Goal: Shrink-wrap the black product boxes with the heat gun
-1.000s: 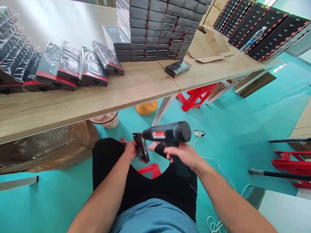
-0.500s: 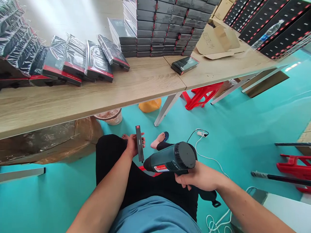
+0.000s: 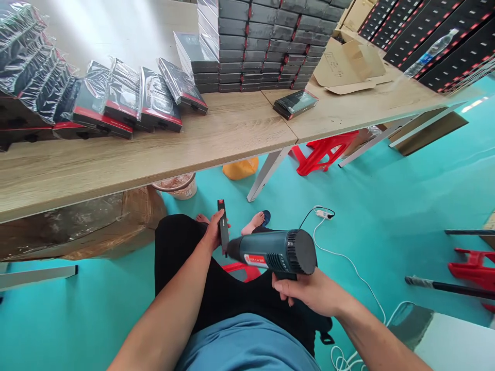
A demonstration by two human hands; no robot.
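Observation:
My left hand (image 3: 213, 230) is closed around a slim black box (image 3: 223, 226) with a red top end, held on edge above my lap. In my right hand (image 3: 299, 288) is the grip of a dark teal heat gun (image 3: 274, 252) with a red and white label. Its nozzle points left and overlaps the lower end of the box in view; whether they touch cannot be told. Several film-wrapped boxes (image 3: 158, 98) lean on the table (image 3: 232, 123) at the left. A lone dark box (image 3: 296, 104) lies near the table's front edge.
Stacked grey boxes (image 3: 266, 46) stand at the back, beside torn cardboard (image 3: 344, 64). Black cartons (image 3: 433, 36) and a plastic bottle (image 3: 433, 53) are at the upper right. Below are a bin (image 3: 181, 188), a red stool (image 3: 320, 154) and a power strip with cables (image 3: 323, 214).
The heat gun has turned more level and dropped slightly, its nozzle now over the box's lower end. My left thumb has moved up onto the face of the box.

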